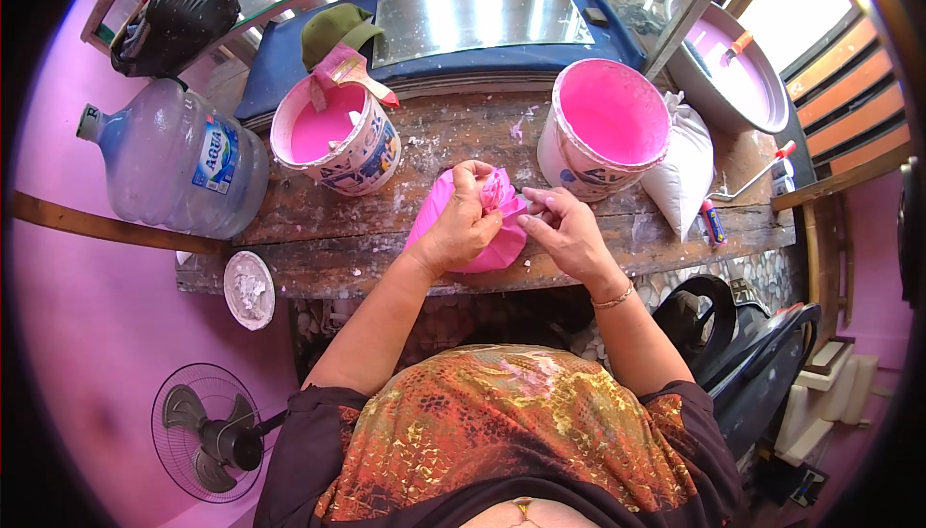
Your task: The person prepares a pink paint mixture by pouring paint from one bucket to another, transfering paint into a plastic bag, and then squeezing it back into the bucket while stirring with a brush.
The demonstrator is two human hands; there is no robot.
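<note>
Clutching a bright pink, thin plastic bag [494, 256] by its bunched neck

Gripping the gathered plastic in the left hand [453, 229], with fingers curled in tightly

Holding the right hand [573, 237] just beside that neck, with thumb and index finger drawn close together; cannot tell whether pinching any plastic

Having the bag at the near edge of a worn, paint-spattered brown wooden table [371, 256]; cannot tell whether resting on it

Facing, beyond the bag, a round white plastic left bucket [376, 163] of pink paint, topped at its rim with a flat, pink-stained paintbrush [340, 67], and a larger, white plastic right bucket [571, 157], pink inside

Bordered on the right by a filled white plastic sack [683, 171], close against the right bucket, and on the far left by a big, clear bluish plastic water jug [154, 166]

Backed by an olive-green fabric cap [333, 31] and a shiny, rectangular grey sheet [482, 25]
</note>
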